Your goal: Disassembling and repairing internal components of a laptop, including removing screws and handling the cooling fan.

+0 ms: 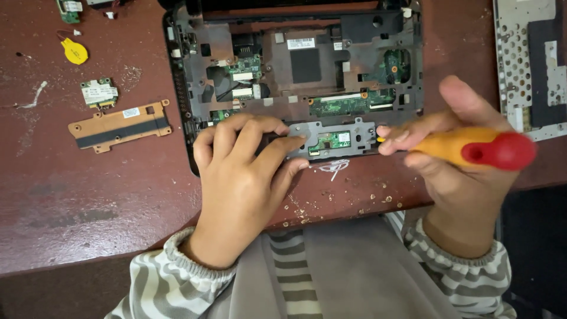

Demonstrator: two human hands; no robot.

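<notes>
From the head camera, the right hand [458, 159] is clamped around a screwdriver [472, 149] with an orange grip and a red end cap. The tool's long axis runs nearly level across the picture, red cap toward the right edge, working end pointing left at the grey metal bracket [357, 139] along the near edge of the opened laptop base [295, 65]. The shaft and tip are hidden behind the fingertips, so contact with the bracket cannot be told.

The left hand [242, 177] lies palm-down on the laptop's near left corner, fingers spread slightly apart and curled, tips pressing on the bracket beside its small green circuit board [333, 140].

On the dark red table [88, 195], well left of the laptop, lie a copper-coloured plate [118, 125], a small wireless card [98, 93] and a yellow coin cell [75, 52]. A perforated metal panel [528, 59] lies at the right edge.
</notes>
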